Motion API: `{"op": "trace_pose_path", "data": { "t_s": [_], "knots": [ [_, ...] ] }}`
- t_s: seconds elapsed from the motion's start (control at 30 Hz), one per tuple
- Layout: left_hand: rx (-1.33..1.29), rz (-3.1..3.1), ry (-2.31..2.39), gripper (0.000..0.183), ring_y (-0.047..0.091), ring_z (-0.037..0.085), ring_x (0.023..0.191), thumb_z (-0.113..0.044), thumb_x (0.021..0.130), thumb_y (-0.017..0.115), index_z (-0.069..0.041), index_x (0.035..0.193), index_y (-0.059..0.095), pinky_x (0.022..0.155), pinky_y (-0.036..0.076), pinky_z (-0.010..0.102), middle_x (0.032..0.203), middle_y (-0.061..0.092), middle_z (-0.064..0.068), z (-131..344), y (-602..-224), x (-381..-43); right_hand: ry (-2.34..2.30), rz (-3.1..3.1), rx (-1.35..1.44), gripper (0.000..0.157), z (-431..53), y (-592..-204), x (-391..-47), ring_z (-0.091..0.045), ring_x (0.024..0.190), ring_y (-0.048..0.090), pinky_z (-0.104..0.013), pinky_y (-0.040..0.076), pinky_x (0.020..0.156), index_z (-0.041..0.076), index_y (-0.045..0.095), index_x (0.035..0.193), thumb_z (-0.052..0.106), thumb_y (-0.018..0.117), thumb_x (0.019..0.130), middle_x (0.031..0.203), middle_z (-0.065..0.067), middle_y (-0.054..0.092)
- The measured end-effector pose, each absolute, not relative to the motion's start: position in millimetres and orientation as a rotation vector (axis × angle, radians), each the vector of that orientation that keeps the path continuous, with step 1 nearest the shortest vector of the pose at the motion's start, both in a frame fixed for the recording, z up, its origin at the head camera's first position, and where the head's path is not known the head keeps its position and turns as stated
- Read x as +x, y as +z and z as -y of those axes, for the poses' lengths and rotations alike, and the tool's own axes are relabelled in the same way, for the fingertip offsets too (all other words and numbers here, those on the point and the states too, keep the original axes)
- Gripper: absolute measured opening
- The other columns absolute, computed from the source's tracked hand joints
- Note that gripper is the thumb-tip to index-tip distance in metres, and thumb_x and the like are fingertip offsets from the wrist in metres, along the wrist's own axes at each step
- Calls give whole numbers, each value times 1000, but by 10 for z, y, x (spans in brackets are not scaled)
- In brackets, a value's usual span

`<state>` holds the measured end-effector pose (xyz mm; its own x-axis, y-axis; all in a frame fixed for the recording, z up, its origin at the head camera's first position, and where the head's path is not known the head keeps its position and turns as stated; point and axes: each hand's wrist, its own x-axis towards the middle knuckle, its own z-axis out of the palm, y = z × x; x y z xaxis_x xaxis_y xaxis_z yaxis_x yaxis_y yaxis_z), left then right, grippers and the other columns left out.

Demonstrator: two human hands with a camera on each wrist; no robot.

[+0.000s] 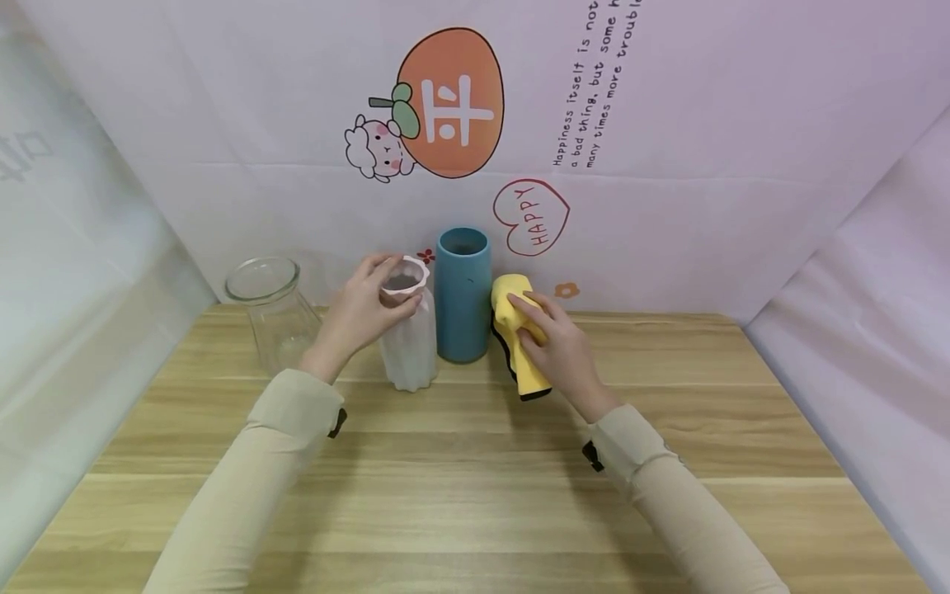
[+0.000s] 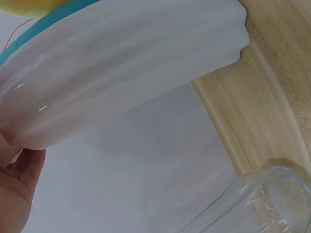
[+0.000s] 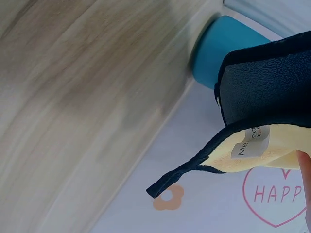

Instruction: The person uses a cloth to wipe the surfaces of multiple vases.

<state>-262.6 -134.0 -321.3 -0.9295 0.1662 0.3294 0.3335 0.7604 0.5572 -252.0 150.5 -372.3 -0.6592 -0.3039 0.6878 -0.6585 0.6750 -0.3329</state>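
My left hand (image 1: 361,309) grips a white ribbed vase (image 1: 411,351) by its scalloped rim, with thumb and fingers on opposite sides. The vase is upright; whether its base touches the table I cannot tell. My right hand (image 1: 562,348) holds a folded yellow cloth (image 1: 531,375) with black edging. In the right wrist view its dark grey underside (image 3: 267,90), a white label (image 3: 250,142) and a hanging loop show. Between the hands stands a blue vase (image 1: 463,305), close to both the white vase and the cloth.
A clear glass vase (image 1: 276,330) stands at the back left, partly behind my left wrist. The wooden table (image 1: 445,511) meets a white printed cloth backdrop (image 1: 668,231) at the back, and white fabric hangs on both sides.
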Motion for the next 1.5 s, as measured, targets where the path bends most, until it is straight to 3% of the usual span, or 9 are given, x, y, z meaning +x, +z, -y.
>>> {"op": "trace_pose_path", "data": {
  "t_s": [0.63, 0.97, 1.23, 1.5],
  "knots": [
    [-559, 2669, -874, 67, 57, 34, 114, -36, 85, 69, -12, 143, 43, 89, 55, 46, 142, 43, 13, 1206, -3260, -2594, 812, 2219, 824, 46, -1388, -3653, -2466, -32, 95, 67, -41, 57, 72, 11, 63, 125, -2, 69, 81, 119, -17, 62],
    [-604, 2668, -822, 69, 58, 33, 113, -37, 85, 69, -11, 143, 43, 87, 56, 45, 142, 44, 14, 1132, -3253, -2576, 820, 2220, 862, 46, -1336, -3614, -2406, -27, 86, 66, -35, 56, 65, 12, 63, 125, -1, 70, 81, 117, -15, 63],
    [-644, 2663, -820, 67, 57, 34, 114, -39, 86, 66, -11, 144, 43, 87, 55, 46, 143, 43, 14, 1089, -3250, -2571, 830, 2210, 904, 46, -1273, -3589, -2349, -26, 89, 66, -34, 57, 69, 12, 63, 125, 0, 70, 81, 118, -14, 63],
    [-688, 2697, -839, 68, 64, 29, 98, -41, 89, 61, -11, 145, 40, 84, 55, 44, 144, 41, 14, 1039, -3222, -2557, 815, 2202, 939, 47, -1231, -3594, -2345, -22, 82, 66, -31, 56, 66, 12, 63, 126, 0, 70, 81, 119, -14, 62]
  ]
}}
